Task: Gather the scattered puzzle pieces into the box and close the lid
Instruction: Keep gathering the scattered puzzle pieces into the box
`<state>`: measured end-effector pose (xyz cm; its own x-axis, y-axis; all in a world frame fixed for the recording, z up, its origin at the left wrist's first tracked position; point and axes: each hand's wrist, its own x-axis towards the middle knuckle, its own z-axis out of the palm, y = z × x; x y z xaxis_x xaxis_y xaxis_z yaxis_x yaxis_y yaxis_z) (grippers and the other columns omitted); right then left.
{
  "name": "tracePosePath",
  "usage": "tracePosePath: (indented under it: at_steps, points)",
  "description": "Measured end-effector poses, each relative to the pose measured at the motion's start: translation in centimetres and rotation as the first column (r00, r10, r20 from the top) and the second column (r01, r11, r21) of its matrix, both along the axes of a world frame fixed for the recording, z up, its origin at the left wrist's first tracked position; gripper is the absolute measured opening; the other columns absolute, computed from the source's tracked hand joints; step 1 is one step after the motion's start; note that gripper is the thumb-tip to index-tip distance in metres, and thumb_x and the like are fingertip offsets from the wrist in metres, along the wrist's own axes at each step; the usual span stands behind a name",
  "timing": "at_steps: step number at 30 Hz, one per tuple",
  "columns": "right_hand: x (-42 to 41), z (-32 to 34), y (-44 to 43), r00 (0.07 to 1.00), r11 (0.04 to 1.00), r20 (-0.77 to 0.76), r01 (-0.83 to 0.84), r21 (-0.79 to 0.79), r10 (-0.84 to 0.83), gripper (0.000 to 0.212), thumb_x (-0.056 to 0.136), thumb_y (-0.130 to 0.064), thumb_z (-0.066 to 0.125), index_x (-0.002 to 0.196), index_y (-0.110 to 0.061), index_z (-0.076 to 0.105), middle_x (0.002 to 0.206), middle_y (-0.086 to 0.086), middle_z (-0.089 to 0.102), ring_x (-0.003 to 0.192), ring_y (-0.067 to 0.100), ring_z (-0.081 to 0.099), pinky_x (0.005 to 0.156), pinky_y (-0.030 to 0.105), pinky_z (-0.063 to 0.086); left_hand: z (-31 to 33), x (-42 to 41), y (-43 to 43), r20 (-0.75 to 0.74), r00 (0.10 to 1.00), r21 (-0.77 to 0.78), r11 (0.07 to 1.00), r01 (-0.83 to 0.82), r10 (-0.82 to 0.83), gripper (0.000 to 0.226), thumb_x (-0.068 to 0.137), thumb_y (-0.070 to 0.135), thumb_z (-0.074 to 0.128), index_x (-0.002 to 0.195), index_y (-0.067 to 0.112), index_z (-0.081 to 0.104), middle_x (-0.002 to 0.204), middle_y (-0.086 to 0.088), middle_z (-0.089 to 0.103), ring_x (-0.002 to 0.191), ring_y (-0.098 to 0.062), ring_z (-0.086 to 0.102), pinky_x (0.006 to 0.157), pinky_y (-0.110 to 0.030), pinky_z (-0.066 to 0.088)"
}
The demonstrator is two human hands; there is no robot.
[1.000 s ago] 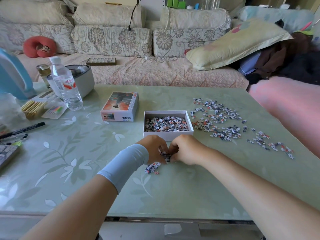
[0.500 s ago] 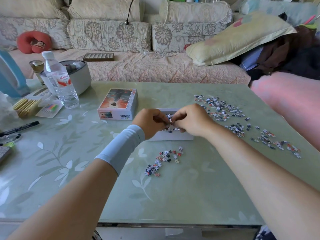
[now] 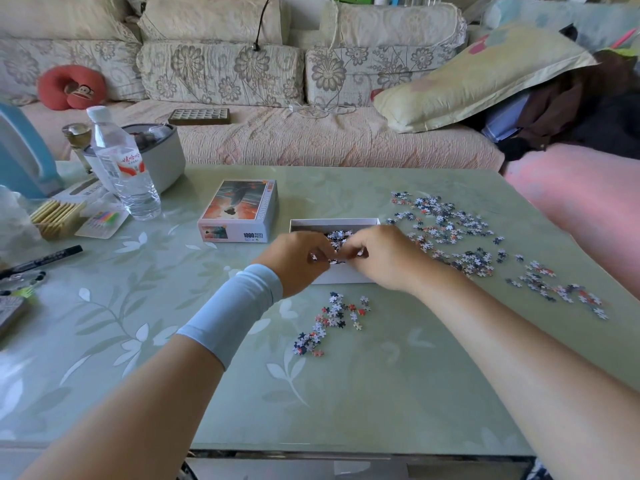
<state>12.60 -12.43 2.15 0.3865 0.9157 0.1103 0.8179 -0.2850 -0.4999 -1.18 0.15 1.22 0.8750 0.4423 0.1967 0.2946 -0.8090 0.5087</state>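
Both hands are cupped together over the open box [image 3: 334,221]. The left hand [image 3: 298,259] and right hand [image 3: 384,258] meet at the fingertips, and a few puzzle pieces show between the curled fingers, so each hand appears closed on a small clutch of pieces; how many are held cannot be told. The hands sit above the near half of the box, whose far rim and some loose pieces inside are visible beyond the knuckles.

Nearest remaining work: a small cluster of pieces [image 3: 329,322] lies on the table [image 3: 173,341] just on the person's side of the box, directly below the hands and slightly toward the right hand. Its long axis runs diagonally, from near-left to far-right.

The large spread of pieces [image 3: 446,226] lies to the right of the box, trailing out toward the right edge of the table; the right hand is clearly nearer to it.

The lid [image 3: 242,211], picture side up, lies just left of the box, on the left hand's side. Judgement: release here, then the near cluster.
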Motion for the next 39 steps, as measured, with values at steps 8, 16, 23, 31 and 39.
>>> tracePosePath:
  at_steps: [8,16,23,31,39]
  points:
    - [-1.6,-2.8,-2.3,0.966,0.905,0.227,-0.018,-0.425,0.126,0.021,0.087,-0.004,0.052,0.094,-0.017,0.067,0.101,0.003,0.054,0.092,0.029,0.057,0.079,0.036,0.050,-3.0,-1.6,-2.8,-0.377,0.918,0.112,0.977,0.181,-0.126,0.056,0.088,0.038,0.063,0.140,0.027,0.045,0.143,0.008,0.045,0.125,-0.016,0.046,0.108,-0.034,0.037]
    - [-2.0,-2.2,-4.1,0.995,0.917,0.058,-0.047,-0.396,0.076,0.039,0.091,-0.019,0.058,0.131,-0.019,0.059,0.122,0.001,0.058,0.111,0.022,0.057,0.090,0.026,0.043,-2.4,-3.5,-2.6,-0.333,0.926,-0.052,0.984,0.171,-0.178,0.052,0.078,0.047,0.071,0.127,0.040,0.054,0.123,0.014,0.056,0.105,-0.007,0.055,0.099,-0.030,0.045]
    - [-3.3,-3.5,-3.9,0.998,0.949,0.033,-0.049,-0.311,0.062,0.015,0.089,-0.021,0.064,0.103,-0.019,0.068,0.098,0.002,0.056,0.090,0.021,0.052,0.067,0.024,0.035,-2.2,-5.4,-2.2,-0.491,0.865,-0.001,0.993,0.115,-0.100,0.079,0.065,0.053,0.079,0.135,0.033,0.048,0.113,0.010,0.047,0.098,-0.012,0.054,0.096,-0.030,0.046]
    - [-4.1,-3.8,-2.3,1.000,0.937,-0.021,0.000,-0.349,-0.008,0.049,0.086,-0.027,0.060,0.134,-0.028,0.053,0.120,-0.002,0.046,0.110,0.021,0.054,0.090,0.028,0.044,-2.6,-3.7,-3.0,-0.281,0.958,-0.137,0.990,0.016,-0.055,0.056,0.076,0.028,0.078,0.128,0.025,0.058,0.103,0.010,0.064,0.085,-0.011,0.062,0.085,-0.022,0.049]
    - [-5.1,-3.7,-2.1,0.996,0.898,0.048,-0.042,-0.439,0.069,0.110,0.053,-0.077,0.075,0.146,-0.036,0.035,0.130,-0.003,0.035,0.124,0.019,0.045,0.099,0.034,0.043,-1.2,-5.5,-2.3,-0.595,0.803,0.033,0.997,0.075,-0.041,0.094,0.061,0.057,0.081,0.140,0.034,0.037,0.118,0.010,0.047,0.103,-0.013,0.052,0.099,-0.033,0.045]
